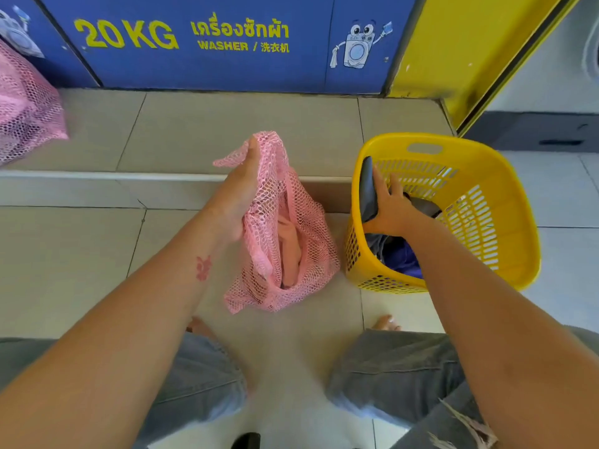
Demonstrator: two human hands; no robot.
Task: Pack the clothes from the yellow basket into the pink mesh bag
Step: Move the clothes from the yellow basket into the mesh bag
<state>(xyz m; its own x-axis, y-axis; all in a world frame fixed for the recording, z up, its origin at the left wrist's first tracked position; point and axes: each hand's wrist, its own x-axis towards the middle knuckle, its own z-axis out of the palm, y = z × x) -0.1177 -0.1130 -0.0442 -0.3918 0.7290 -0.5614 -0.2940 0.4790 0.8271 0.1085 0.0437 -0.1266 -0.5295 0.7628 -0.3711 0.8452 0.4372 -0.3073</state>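
A pink mesh bag [285, 241] stands on the tiled floor in the middle of the head view, with a peach-coloured garment [290, 251] showing inside it. My left hand [241, 189] is shut on the bag's top edge and holds it up. To the right stands the yellow basket [505, 222], tipped toward me. My right hand [393, 205] reaches into it and grips a dark grey garment [369, 192] at the near rim. More dark and blue clothes [400, 257] lie in the basket's bottom, partly hidden by my right forearm.
A second pink mesh bag [26, 105], filled, sits on a raised tiled step at far left. A blue washer panel [207, 59] and a yellow panel [453, 53] stand behind the step. My knees in grey jeans [405, 377] and bare feet are below.
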